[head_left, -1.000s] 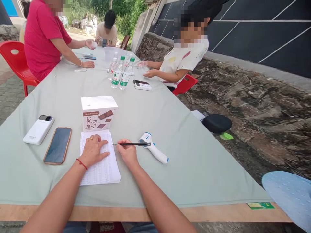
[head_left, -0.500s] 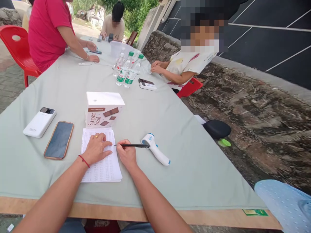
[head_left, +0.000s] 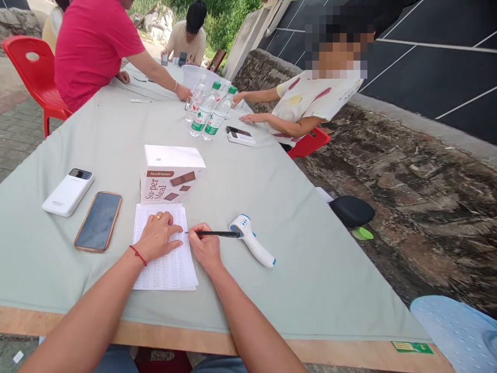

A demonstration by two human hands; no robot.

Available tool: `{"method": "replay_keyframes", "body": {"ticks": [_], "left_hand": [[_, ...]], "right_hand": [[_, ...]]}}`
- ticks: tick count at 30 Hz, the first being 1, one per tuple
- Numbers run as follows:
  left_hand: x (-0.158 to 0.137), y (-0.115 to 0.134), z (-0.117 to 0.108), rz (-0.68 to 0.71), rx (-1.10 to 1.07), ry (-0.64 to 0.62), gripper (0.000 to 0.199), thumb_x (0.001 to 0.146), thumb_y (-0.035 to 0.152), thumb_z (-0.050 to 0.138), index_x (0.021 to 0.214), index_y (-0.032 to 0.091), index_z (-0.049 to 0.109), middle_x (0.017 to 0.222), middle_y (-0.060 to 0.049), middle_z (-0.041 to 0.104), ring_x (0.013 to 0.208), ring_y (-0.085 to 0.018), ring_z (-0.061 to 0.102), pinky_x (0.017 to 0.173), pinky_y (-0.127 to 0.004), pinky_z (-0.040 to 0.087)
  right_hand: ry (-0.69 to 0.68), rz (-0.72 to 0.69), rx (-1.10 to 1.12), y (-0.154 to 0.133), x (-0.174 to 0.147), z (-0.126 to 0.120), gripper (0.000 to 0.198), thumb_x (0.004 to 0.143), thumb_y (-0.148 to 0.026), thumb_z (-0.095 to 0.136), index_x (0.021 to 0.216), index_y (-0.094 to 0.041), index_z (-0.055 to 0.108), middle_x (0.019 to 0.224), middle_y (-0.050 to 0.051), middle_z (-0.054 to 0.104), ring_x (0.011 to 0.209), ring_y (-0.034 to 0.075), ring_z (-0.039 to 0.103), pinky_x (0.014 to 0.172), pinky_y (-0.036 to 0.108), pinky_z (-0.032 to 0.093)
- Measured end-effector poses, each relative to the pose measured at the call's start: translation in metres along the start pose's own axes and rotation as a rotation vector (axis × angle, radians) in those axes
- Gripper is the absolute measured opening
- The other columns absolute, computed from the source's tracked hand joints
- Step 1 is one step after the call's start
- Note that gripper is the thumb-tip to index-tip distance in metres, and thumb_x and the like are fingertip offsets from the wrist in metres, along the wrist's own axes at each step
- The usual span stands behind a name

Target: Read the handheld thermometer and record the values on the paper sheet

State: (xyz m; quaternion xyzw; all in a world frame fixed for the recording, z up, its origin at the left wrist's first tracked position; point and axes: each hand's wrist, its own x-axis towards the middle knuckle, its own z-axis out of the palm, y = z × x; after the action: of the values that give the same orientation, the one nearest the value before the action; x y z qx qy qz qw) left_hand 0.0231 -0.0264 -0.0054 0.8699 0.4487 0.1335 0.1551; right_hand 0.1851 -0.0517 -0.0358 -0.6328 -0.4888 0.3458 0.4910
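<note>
— What's in the writer's right hand (head_left: 205, 246)?

— It's wrapped round a slim black pen (head_left: 219, 234), pinched close to the tip. That tip sits at the right-hand edge of a thin stack of white paper sheets (head_left: 166, 272) covered in rows of small marks. From here I can't tell whether it touches.

— And the left hand (head_left: 161, 235), with the red cord bracelet (head_left: 137, 255) at its wrist?

— Nothing gripped in it. It lies across the upper half of the sheets, fingers bent, thumb pointing toward the right hand.

— Where exactly are the sheets?

— Close to the near edge of the surface (head_left: 310, 280), which is draped in pale grey-green cloth. Just behind them stands a white cardboard box with brown lettering (head_left: 174, 176).

— What else is around?

— Toward the left edge, a dark-screened phone in a brown-rimmed case (head_left: 98, 221), and just beside it a white rectangular block with a dark display window (head_left: 69, 192). Right of the sheets lies a white-and-blue gun-shaped plastic thermometer (head_left: 258, 248).

— And farther up?

— Two clear plastic bottles with green caps (head_left: 201, 119), toward the far edge. At the left edge, a person in a bright pink shirt (head_left: 95, 52) stretches an arm toward them; by the right edge sits a person in a white patterned top (head_left: 306, 101).
</note>
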Motion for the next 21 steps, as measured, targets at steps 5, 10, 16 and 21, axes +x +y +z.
{"method": "replay_keyframes", "body": {"ticks": [5, 10, 16, 21], "left_hand": [[-0.0005, 0.0008, -0.0012, -0.01, 0.005, -0.015, 0.028, 0.082, 0.039, 0.068, 0.107, 0.027, 0.07, 0.103, -0.008, 0.052, 0.095, -0.024, 0.048, 0.085, -0.041, 0.037], [-0.001, 0.001, -0.0015, 0.006, 0.015, -0.021, 0.026, 0.083, 0.037, 0.066, 0.107, 0.028, 0.071, 0.103, -0.008, 0.052, 0.095, -0.024, 0.048, 0.085, -0.04, 0.037], [-0.0007, 0.0006, -0.0013, 0.019, 0.004, -0.005, 0.025, 0.083, 0.037, 0.066, 0.106, 0.028, 0.071, 0.101, -0.007, 0.051, 0.094, -0.024, 0.048, 0.084, -0.04, 0.038], [-0.0004, 0.0005, -0.0011, 0.016, 0.01, -0.007, 0.025, 0.083, 0.037, 0.067, 0.106, 0.028, 0.071, 0.102, -0.007, 0.051, 0.094, -0.024, 0.048, 0.083, -0.04, 0.037]], "right_hand": [[-0.014, 0.016, -0.008, -0.0032, -0.0007, -0.0012, 0.01, 0.063, -0.033, 0.053, 0.062, -0.023, 0.052, 0.055, -0.004, 0.053, 0.053, 0.014, 0.046, 0.051, 0.027, 0.039], [0.001, 0.023, 0.019, -0.0013, -0.0004, -0.0018, 0.013, 0.063, -0.035, 0.053, 0.062, -0.023, 0.052, 0.056, -0.004, 0.052, 0.053, 0.014, 0.045, 0.052, 0.027, 0.039], [0.017, 0.01, 0.022, 0.0031, 0.0013, -0.0023, 0.013, 0.064, -0.035, 0.054, 0.063, -0.023, 0.053, 0.057, -0.003, 0.054, 0.055, 0.014, 0.047, 0.053, 0.027, 0.04], [0.012, -0.018, -0.022, 0.0022, 0.0016, -0.0025, 0.012, 0.064, -0.035, 0.053, 0.061, -0.023, 0.053, 0.054, -0.004, 0.053, 0.052, 0.014, 0.045, 0.05, 0.026, 0.039]]}}
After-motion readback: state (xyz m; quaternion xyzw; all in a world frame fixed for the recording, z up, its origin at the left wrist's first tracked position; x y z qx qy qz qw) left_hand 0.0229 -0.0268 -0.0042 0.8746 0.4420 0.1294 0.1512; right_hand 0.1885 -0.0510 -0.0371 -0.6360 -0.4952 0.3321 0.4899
